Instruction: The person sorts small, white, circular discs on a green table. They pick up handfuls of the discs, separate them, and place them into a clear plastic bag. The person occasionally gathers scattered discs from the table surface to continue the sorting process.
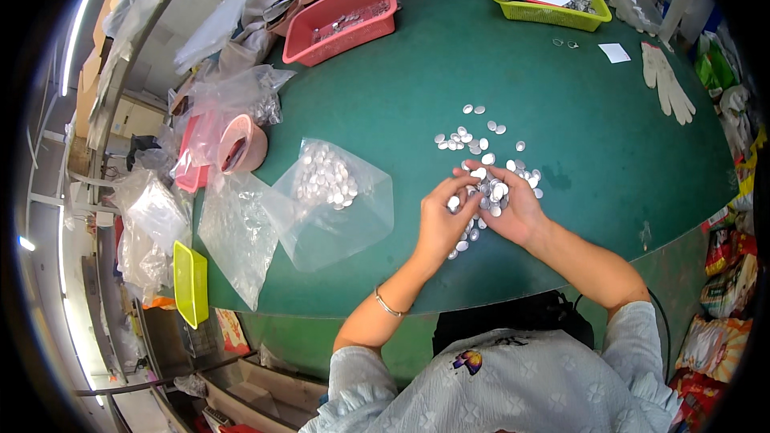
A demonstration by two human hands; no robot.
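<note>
closest to the person, loose silver discs [462, 246] lie just below both hands; the left hand [447, 212] curls inward, whether clamped on any i cannot tell; the right hand [520, 210] is cupped, fingers apart from the palm, discs heaped in it, long axes every way; a clear bag [341, 239] lies leftward, nearer the left hand; more discs scatter beyond

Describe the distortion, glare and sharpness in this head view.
In the head view, the green table has a strongly curved near edge and the corners go black; at its far left a tube light blows out to white; the silvery oval pieces glint there too; also in that view, left hand and right hand show no obvious motion blur.
</note>
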